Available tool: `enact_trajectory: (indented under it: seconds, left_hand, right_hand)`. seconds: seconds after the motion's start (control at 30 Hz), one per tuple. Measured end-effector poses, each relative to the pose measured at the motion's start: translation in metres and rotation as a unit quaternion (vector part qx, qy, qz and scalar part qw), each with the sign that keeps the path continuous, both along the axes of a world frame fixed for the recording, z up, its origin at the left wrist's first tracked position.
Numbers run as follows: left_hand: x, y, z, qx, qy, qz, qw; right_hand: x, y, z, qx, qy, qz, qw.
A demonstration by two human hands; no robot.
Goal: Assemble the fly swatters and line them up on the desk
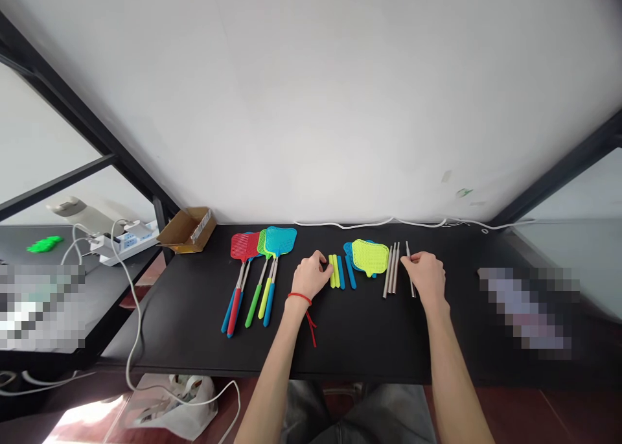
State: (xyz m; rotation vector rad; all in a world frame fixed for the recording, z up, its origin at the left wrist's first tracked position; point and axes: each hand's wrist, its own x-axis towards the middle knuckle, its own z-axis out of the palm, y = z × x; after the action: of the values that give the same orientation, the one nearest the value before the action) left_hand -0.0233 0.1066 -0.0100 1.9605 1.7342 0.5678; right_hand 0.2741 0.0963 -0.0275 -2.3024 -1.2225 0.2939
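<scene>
My left hand, with a red cord on its wrist, rests at the left edge of a row of handle sleeves. Its thumb and forefinger are apart, close against the leftmost yellow sleeve. Blue sleeves lie beside the yellow ones. My right hand pinches a thin metal rod near its upper part. Several similar metal rods lie just left of it. Between sleeves and rods, a yellow fly swatter head overlaps blue ones, mostly covered.
Several assembled fly swatters in red, green, yellow and blue lie at the left. An open cardboard box stands behind them. A white cable hangs over the black table's left side. A blurred-out item lies far right.
</scene>
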Motion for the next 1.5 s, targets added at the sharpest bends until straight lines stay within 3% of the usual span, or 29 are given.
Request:
enact_trajectory:
  seconds: [0.13,0.23,0.33,0.43,0.57,0.63,0.87,1.0,1.1,1.23,1.33,1.5]
  left_hand:
    - [-0.001,0.001,-0.002,0.011,0.002,0.000,1.000]
    - [0.000,-0.001,-0.003,0.017,0.008,0.004,1.000]
    - [0.001,-0.003,-0.003,0.018,0.014,0.013,1.000]
    - [0.003,-0.005,-0.002,0.028,0.028,0.012,0.999]
    - [0.004,-0.007,-0.003,0.044,0.048,0.000,0.998]
    - [0.004,-0.008,-0.005,0.047,0.057,0.003,0.997]
    - [0.003,-0.008,-0.009,0.066,0.048,0.021,0.996]
    - [-0.004,-0.006,-0.009,0.081,-0.015,0.022,0.996]
    - [-0.009,-0.004,-0.008,0.097,-0.099,0.020,0.990]
    - [-0.013,-0.001,-0.004,0.069,-0.278,-0.047,0.957]
    - [-0.015,-0.002,-0.001,0.014,-0.359,-0.097,0.928]
    - [-0.016,-0.006,0.005,-0.036,-0.425,-0.115,0.897]
  right_hand:
    - [0.004,0.003,-0.001,0.089,0.049,-0.007,0.995]
    - [0.004,0.006,-0.001,0.179,0.191,-0.021,0.965]
    - [0.000,0.006,0.005,0.239,0.400,-0.005,0.885]
    - [-0.008,0.004,0.017,0.245,0.555,0.036,0.794]
    - [-0.024,0.003,0.035,0.196,0.679,0.085,0.702]
    - [-0.034,0.005,0.043,0.185,0.705,0.102,0.677]
    - [-0.063,0.015,0.063,0.164,0.683,0.195,0.684]
    - [-0.072,0.020,0.059,0.162,0.691,0.217,0.670]
    - [-0.076,0.017,0.050,0.168,0.678,0.212,0.683]
    - [-0.084,0.011,0.043,0.210,0.618,0.210,0.728]
    - [-0.092,0.006,0.041,0.247,0.574,0.206,0.753]
    - [-0.099,0.002,0.039,0.278,0.546,0.212,0.762]
